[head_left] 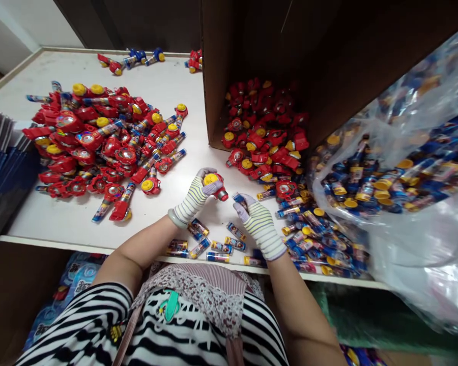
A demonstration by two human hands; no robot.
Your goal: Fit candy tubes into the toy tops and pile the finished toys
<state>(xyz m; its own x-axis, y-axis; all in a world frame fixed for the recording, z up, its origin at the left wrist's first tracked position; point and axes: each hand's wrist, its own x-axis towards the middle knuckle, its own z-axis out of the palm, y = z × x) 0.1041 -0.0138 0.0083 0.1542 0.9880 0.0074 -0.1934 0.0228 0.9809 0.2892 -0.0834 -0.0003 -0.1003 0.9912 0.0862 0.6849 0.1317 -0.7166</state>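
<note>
Nearest is the person's apron, against the edge of the white table. Just inside that edge lie some loose tubes, at various angles, between and partly below the two wrists.

Beyond them, both gloved hands are raised in front of the body. The right hand pinches one tube between thumb and fingers, closed to about its thickness. The tube's long axis slants, its free end pointing up and left, its other end running back into the grip, where the fingers hide it.

The left hand has its thumb and fingers closed around a red toy, yellow disc facing up. The toy's stub juts out down and right, toward the free end of the tube. Stub and tube end are near each other but apart; the tube lies to the right of the toy and slightly closer to the body.

To the right is a pile of tubes, with a clear bag of more beside it. Farther off, red toys fill the mouth of a carton. Leftward spreads a heap of toys, many with tubes attached; a few blue toys lie by the far edge.
</note>
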